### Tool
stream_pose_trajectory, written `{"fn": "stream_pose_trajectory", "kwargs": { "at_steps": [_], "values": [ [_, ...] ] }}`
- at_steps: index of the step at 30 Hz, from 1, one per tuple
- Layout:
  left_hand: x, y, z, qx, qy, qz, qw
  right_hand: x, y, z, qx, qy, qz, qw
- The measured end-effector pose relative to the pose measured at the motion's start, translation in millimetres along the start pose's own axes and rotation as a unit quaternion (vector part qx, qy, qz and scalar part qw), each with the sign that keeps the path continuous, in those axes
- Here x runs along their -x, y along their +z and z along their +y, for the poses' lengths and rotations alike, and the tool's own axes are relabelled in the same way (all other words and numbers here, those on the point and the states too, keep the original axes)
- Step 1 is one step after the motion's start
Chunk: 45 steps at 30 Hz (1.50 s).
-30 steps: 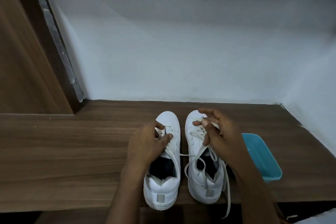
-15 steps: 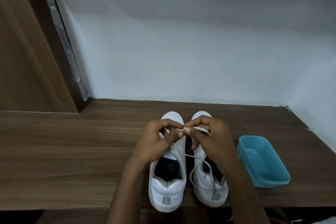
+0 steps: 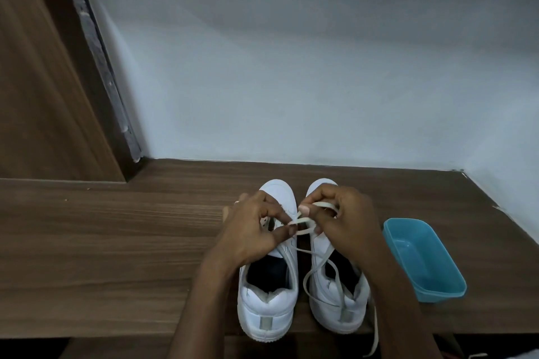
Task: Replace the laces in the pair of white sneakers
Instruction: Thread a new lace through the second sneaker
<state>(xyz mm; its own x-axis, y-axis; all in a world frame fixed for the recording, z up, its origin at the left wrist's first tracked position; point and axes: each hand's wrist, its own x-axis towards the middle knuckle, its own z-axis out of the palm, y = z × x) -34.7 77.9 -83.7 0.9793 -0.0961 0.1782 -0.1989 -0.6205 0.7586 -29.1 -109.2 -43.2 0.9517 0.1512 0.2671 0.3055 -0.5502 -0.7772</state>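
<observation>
1. A second ago each hand was on its own shoe. Now both meet over the toes on one lace (image 3: 322,205), so I reckon it's working loose from the right sneaker (image 3: 326,300).
2. My left hand (image 3: 253,230) pinches the loop thumb-to-finger. My right hand (image 3: 350,221) pinches the strand just beside it, fingers curled.
3. The left sneaker (image 3: 268,309) sits under my left wrist and looks laceless.
</observation>
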Motion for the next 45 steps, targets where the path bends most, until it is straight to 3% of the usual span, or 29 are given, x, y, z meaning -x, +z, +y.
{"fn": "stream_pose_trajectory", "kwargs": {
  "at_steps": [5, 7, 9, 11, 13, 16, 21, 27, 31, 36, 40, 45],
  "values": [
    [7.6, -9.8, -4.0, -0.009, -0.03, -0.019, 0.999, -6.7, 1.0, 7.2, -0.1, 0.048, 0.154, 0.982],
    [10.3, -11.5, -5.3, 0.062, -0.037, -0.006, 0.997, -8.1, 9.2, 8.1, -0.159, 0.068, 0.162, 0.971],
    [9.3, -10.0, -4.1, 0.14, -0.077, 0.065, 0.985, -8.3, 20.7, 8.2, -0.191, 0.072, 0.145, 0.968],
    [4.6, -4.1, -6.7, 0.083, -0.109, 0.148, 0.979, -8.7, 33.0, 9.6, -0.184, 0.068, 0.119, 0.973],
    [2.3, 2.0, -7.9, 0.015, -0.147, 0.172, 0.974, -8.3, 44.1, 8.0, -0.174, 0.075, 0.096, 0.977],
    [4.1, 10.0, -3.6, -0.015, -0.199, 0.129, 0.971, -5.5, 61.8, 5.5, -0.153, 0.082, 0.105, 0.979],
    [5.9, 12.7, 9.2, -0.092, -0.189, 0.142, 0.967, -3.6, 83.4, 11.2, -0.082, 0.115, 0.155, 0.978],
    [6.4, 5.4, 11.5, -0.08, -0.204, 0.128, 0.967, 1.4, 91.1, 13.7, -0.05, 0.127, 0.176, 0.975],
    [8.2, -4.0, -8.5, 0.061, -0.197, 0.066, 0.976, 1.3, 86.0, 13.7, -0.052, 0.152, 0.144, 0.976],
    [12.0, -7.6, -21.7, 0.247, -0.235, 0.014, 0.94, 1.2, 75.1, 11.3, -0.023, 0.164, 0.109, 0.98],
    [16.3, -10.6, -17.2, 0.307, -0.237, -0.031, 0.921, 2.5, 73.1, 9.5, 0.008, 0.157, 0.075, 0.985],
    [18.8, -11.3, -17.9, 0.331, -0.237, -0.033, 0.913, 2.8, 72.5, 8.0, 0.01, 0.169, 0.067, 0.983]
  ]
}}
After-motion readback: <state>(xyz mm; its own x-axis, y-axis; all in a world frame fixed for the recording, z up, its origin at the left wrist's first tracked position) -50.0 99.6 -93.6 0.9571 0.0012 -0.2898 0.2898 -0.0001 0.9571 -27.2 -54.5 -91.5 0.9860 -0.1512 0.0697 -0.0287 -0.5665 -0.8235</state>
